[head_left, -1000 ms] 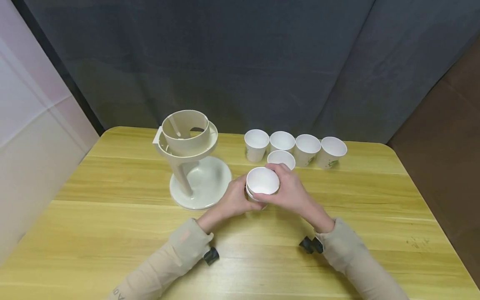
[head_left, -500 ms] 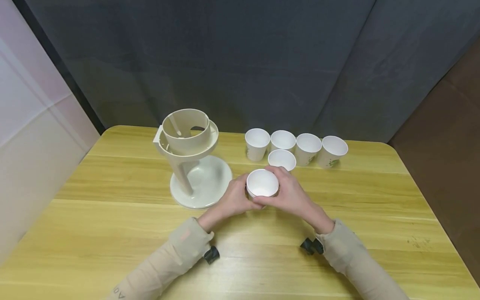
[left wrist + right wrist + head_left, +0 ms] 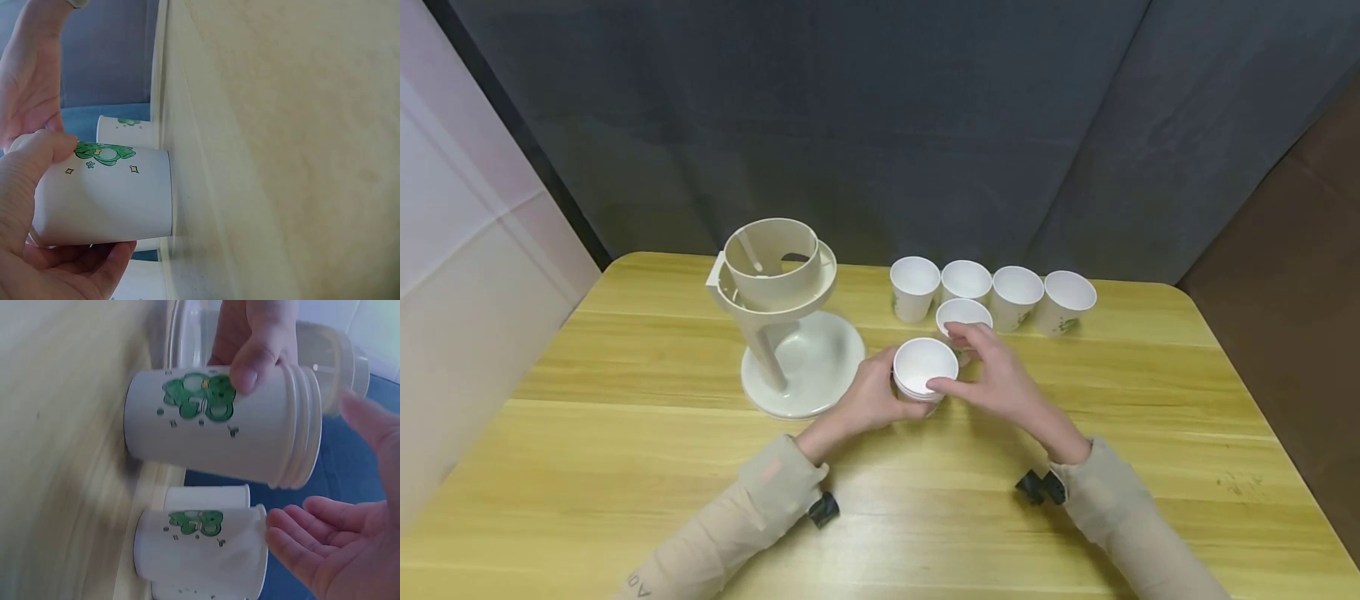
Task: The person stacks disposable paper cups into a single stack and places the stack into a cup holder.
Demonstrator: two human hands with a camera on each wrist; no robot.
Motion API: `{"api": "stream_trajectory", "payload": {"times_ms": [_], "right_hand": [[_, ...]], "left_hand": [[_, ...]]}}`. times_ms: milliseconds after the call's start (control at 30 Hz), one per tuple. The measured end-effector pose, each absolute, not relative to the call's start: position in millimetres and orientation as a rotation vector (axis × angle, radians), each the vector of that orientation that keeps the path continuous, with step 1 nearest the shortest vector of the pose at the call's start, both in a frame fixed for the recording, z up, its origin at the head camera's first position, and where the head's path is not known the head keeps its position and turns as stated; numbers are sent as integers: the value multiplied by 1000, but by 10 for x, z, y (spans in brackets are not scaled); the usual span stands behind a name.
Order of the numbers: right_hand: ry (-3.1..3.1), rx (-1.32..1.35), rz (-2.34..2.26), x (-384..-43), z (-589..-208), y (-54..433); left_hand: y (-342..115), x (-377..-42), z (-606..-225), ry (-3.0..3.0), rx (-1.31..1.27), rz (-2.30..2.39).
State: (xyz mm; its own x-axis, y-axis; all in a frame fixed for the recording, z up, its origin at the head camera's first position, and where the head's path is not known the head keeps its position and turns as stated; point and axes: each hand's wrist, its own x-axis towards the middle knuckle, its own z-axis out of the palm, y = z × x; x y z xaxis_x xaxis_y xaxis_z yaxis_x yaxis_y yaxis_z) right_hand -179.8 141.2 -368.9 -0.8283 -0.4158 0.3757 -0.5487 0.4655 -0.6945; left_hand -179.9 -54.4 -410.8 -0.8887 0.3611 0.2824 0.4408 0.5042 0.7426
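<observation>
My left hand grips a nested stack of white paper cups, with thumb and fingers around its sides. In the right wrist view the stack shows several rims, a green cartoon print and its base on the table. My right hand is spread between the stack and a single paper cup just behind it. Its fingertips are at that cup's rim; whether they touch cannot be told. The thumb is beside the stack's rim, apart from it in the right wrist view.
Several white paper cups stand upright in a row along the table's back edge. A cream plastic stand with a ring holder and round base stands left of the stack. A dark curtain hangs behind the wooden table.
The upper cup has sunk deeper into the stack. My right hand has let go of the stack and shifted right toward the single cup behind. The left hand stays in place.
</observation>
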Motion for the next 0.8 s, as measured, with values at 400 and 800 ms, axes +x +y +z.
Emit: {"api": "stream_trajectory", "payload": {"times_ms": [400,800], "right_hand": [[-2394,635,1199,-1938,-3681,1604],[-2507,555,1058,-2102,-3770,1654]], "left_hand": [[-540,-1803,-4104,-2655,-684,-1372],[-544,-1807,-4112,-2653,-693,-1379]]}}
